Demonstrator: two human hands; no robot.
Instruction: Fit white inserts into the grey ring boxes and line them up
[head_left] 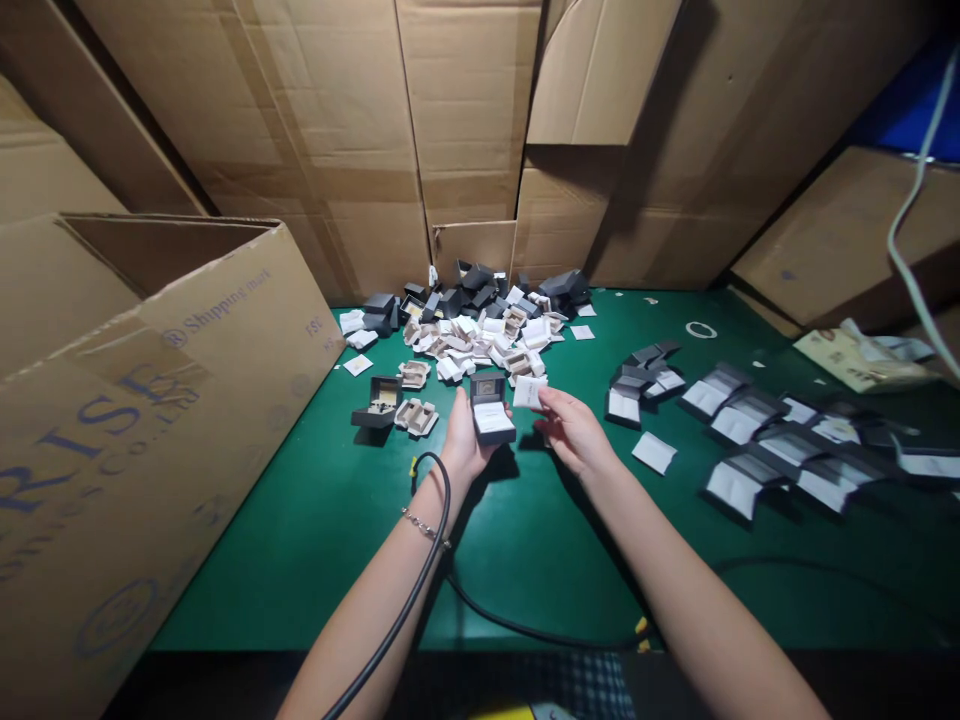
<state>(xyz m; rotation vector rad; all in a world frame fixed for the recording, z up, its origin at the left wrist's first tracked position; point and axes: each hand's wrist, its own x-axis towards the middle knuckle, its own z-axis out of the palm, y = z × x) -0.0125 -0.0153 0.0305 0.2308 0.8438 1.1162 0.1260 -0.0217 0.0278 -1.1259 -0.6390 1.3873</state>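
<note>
My left hand (465, 440) is wrapped round a small black jewelry box (493, 425), its lid raised and a white insert inside. Just to the right, my right hand (570, 422) pinches a small white card (529, 391) by its edge, close beside the box. Another open black box (377, 403) lies to the left on the green table (300, 560), next to a folded cardboard insert (417, 417). Behind my hands spreads a heap of white inserts (472, 340), with a pile of black boxes (480, 290) beyond it.
Several open black boxes with white inserts (739, 420) stand in rows at the right. A loose white card (654, 452) lies nearer. A large carton (172, 400) fills the left side, cardboard sheets (315, 130) wall the back, and a black cable (442, 520) crosses my left forearm.
</note>
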